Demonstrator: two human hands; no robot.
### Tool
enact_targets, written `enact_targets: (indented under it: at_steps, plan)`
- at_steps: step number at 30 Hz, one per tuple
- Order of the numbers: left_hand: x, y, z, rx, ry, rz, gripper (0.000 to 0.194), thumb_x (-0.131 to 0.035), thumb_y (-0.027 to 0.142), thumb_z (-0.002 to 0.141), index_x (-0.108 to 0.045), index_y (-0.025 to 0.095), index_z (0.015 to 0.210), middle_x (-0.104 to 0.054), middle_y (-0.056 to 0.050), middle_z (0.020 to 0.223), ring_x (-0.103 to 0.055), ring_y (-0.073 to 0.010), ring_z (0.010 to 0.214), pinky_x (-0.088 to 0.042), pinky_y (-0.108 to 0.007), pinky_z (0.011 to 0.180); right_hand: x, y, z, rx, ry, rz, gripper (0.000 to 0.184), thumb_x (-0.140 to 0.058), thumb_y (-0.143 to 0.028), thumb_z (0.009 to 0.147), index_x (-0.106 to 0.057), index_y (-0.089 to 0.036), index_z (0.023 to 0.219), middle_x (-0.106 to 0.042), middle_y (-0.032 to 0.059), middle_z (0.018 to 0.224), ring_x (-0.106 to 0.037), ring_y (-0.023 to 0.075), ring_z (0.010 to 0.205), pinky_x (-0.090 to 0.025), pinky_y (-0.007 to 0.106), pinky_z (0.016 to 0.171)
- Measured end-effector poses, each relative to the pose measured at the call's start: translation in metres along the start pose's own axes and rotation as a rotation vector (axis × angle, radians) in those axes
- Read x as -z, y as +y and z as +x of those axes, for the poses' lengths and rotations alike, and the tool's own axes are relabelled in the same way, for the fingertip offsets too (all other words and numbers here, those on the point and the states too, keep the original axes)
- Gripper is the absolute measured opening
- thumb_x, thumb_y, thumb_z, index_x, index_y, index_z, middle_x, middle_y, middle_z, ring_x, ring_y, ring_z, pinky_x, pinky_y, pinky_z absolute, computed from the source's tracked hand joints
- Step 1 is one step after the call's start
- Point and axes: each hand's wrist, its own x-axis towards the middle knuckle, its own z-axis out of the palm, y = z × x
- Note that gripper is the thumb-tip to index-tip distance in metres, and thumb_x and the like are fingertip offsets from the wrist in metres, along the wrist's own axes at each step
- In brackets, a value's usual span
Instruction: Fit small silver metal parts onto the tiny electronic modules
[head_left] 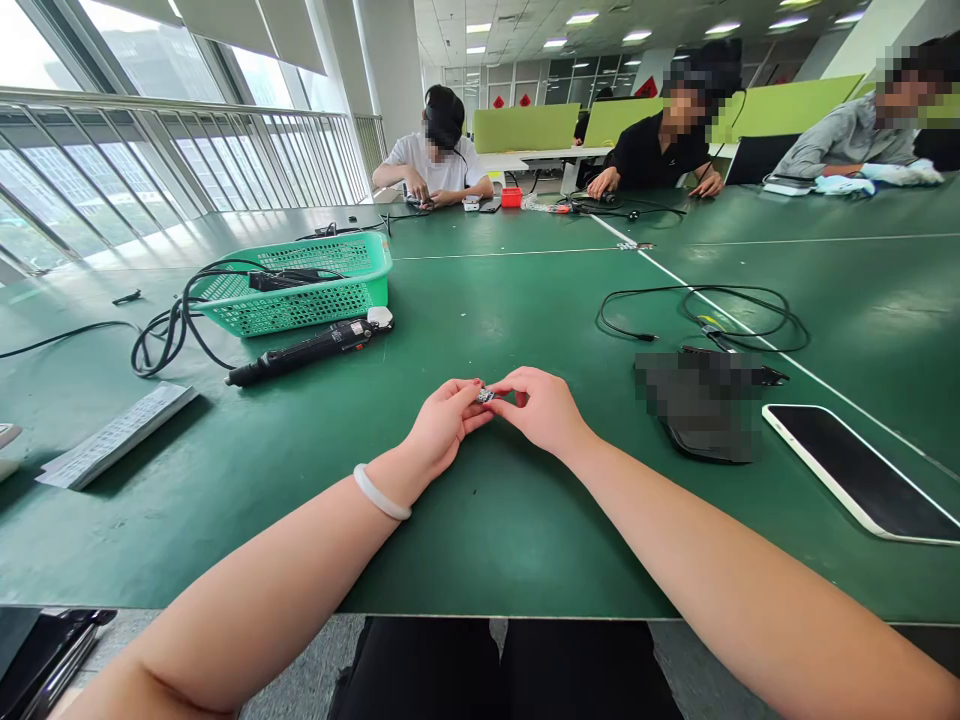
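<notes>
Over the middle of the green table, my left hand (442, 425) and my right hand (541, 408) meet at the fingertips. Between them is a small silvery metallic piece (486, 395), too small for me to tell its kind. The left thumb and fingers pinch it from the left. On the other side, my right thumb and index finger close on its right end. Fingers cover part of the piece. A white bracelet (381, 492) circles my left wrist.
A green basket (311, 316) with cables stands left, behind a black electric screwdriver (307, 352). A white paper-covered block (124, 435) lies nearer. To the right are a blurred black object (701, 410), a looped cable (795, 320) and a phone (870, 470). Several people sit across the table (480, 300).
</notes>
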Motion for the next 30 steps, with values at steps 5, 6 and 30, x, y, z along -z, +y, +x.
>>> enact_targets:
  at_steps: [5,6,30]
  plan:
    - [0.002,-0.001,-0.006,0.06,0.11,-0.069,0.005,-0.057,0.007,0.083,-0.058,0.012,0.085,-0.067,-0.006,0.08,-0.066,-0.0107,0.072,-0.052,-0.034,0.091,-0.006,-0.011,-0.003,0.012,-0.024,-0.098,0.012,-0.066,-0.031,0.081,-0.075,-0.024,0.085,-0.066,0.0013,0.082,-0.052,0.0126,0.067,-0.038,0.027,0.06]
    - [0.003,0.0,-0.007,0.068,0.119,-0.075,0.006,-0.056,0.006,0.084,-0.058,0.011,0.085,-0.067,-0.006,0.079,-0.066,-0.0109,0.071,-0.053,-0.033,0.09,-0.007,-0.013,-0.004,0.021,-0.03,-0.106,0.012,-0.065,-0.03,0.081,-0.074,-0.024,0.085,-0.066,0.001,0.083,-0.052,0.0125,0.068,-0.038,0.027,0.061]
    - [0.187,0.071,-0.078,-0.264,0.453,1.74,0.031,-0.051,0.046,0.081,-0.064,0.025,0.098,-0.072,-0.009,0.09,-0.065,-0.0283,0.084,-0.046,-0.036,0.074,0.001,0.0,-0.005,-0.116,-0.092,-0.099,0.047,-0.061,-0.054,0.081,-0.064,-0.023,0.116,-0.066,0.0023,0.09,-0.054,0.0132,0.067,-0.041,0.028,0.059]
